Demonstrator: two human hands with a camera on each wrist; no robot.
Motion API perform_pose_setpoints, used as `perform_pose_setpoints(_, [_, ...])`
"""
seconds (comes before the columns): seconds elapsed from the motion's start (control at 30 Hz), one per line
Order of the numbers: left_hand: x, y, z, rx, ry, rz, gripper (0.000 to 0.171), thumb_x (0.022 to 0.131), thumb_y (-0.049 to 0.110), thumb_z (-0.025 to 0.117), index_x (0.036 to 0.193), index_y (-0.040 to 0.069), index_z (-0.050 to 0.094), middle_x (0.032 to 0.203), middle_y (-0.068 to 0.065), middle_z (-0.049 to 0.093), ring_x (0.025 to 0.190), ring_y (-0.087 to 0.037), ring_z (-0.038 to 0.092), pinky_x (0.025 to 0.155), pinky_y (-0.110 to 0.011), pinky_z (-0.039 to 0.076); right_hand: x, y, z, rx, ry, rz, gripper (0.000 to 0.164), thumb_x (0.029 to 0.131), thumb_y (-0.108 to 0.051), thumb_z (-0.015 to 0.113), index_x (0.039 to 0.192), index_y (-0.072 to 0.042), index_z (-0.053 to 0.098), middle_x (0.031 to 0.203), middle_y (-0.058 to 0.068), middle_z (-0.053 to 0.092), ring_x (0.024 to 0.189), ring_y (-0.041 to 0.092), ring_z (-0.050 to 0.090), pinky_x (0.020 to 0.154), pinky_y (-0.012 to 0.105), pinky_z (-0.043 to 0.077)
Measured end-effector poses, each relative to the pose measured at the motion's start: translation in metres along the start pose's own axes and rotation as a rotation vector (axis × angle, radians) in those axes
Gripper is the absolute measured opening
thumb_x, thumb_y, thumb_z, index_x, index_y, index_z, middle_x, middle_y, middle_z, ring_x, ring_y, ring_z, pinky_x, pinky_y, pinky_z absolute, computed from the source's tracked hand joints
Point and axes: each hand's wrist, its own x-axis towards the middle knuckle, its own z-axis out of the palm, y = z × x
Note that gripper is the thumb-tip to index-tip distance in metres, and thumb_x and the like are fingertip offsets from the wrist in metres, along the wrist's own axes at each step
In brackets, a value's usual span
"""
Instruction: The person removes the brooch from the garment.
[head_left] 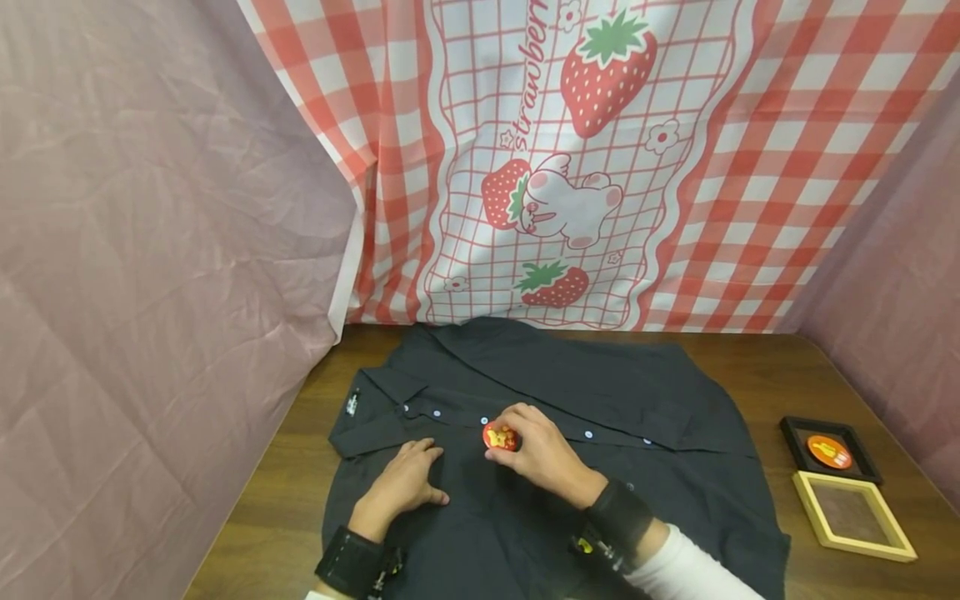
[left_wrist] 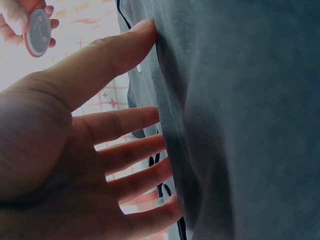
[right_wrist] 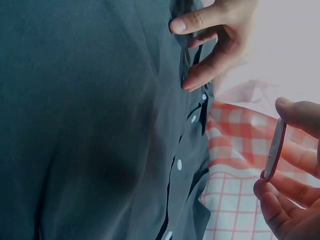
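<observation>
A dark button-up shirt [head_left: 487,533] is spread out with its collar to the left and a row of small pale buttons across it. My right hand [head_left: 546,457] pinches a round badge [head_left: 501,437] between thumb and fingers, over the shirt near the button row. Its front is red with a yellow figure. The pale back of the badge [left_wrist: 38,32] shows in the left wrist view. Below the collar, my left hand [head_left: 405,478] rests on the shirt with fingers spread, and its fingertips touch the cloth in the left wrist view.
At the right of the wooden table [head_left: 258,517], a black square tray [head_left: 864,452] holds an orange round badge [head_left: 828,452]. A pale yellow square frame [head_left: 870,549] lies in front of it. A red-and-white checked strawberry cloth [head_left: 577,192] hangs behind; pinkish drapes [head_left: 150,250] flank the table.
</observation>
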Motion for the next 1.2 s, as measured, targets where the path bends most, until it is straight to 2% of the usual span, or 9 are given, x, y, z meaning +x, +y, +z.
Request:
perform_pose_setpoints(0.5, [0.001,-0.002,-0.001,0.008,0.002,0.035,0.072,0.066,0.024,0.090,0.126,-0.002,0.061,0.140,-0.021,0.052,0.130,-0.040,0.046,0.106,-0.051,0.042,-0.001,0.005,-0.008,0.009,0.009,-0.003,0.033,0.069,-0.024,0.088,0.095,-0.015,0.070,0.101,-0.001,0.065,0.096,0.017,0.059,0.081,0.034,0.053])
perform_pose_setpoints(0.9, [0.001,0.000,0.000,0.020,0.008,0.042,0.072,0.065,0.023,0.090,0.125,-0.003,0.061,0.139,-0.022,0.053,0.129,-0.040,0.047,0.106,-0.052,0.043,-0.005,0.009,-0.012,0.022,0.031,0.023,0.033,0.068,-0.022,0.089,0.095,-0.016,0.071,0.103,-0.002,0.065,0.093,0.016,0.058,0.078,0.032,0.052])
perform_pose_setpoints(1.2, [0.000,0.001,-0.001,0.024,0.009,0.030,0.071,0.065,0.023,0.090,0.124,-0.002,0.061,0.138,-0.021,0.054,0.128,-0.038,0.048,0.106,-0.050,0.043,-0.007,0.014,-0.016,-0.004,0.055,-0.001,0.033,0.067,-0.022,0.089,0.094,-0.016,0.071,0.101,-0.002,0.066,0.091,0.015,0.058,0.077,0.030,0.052])
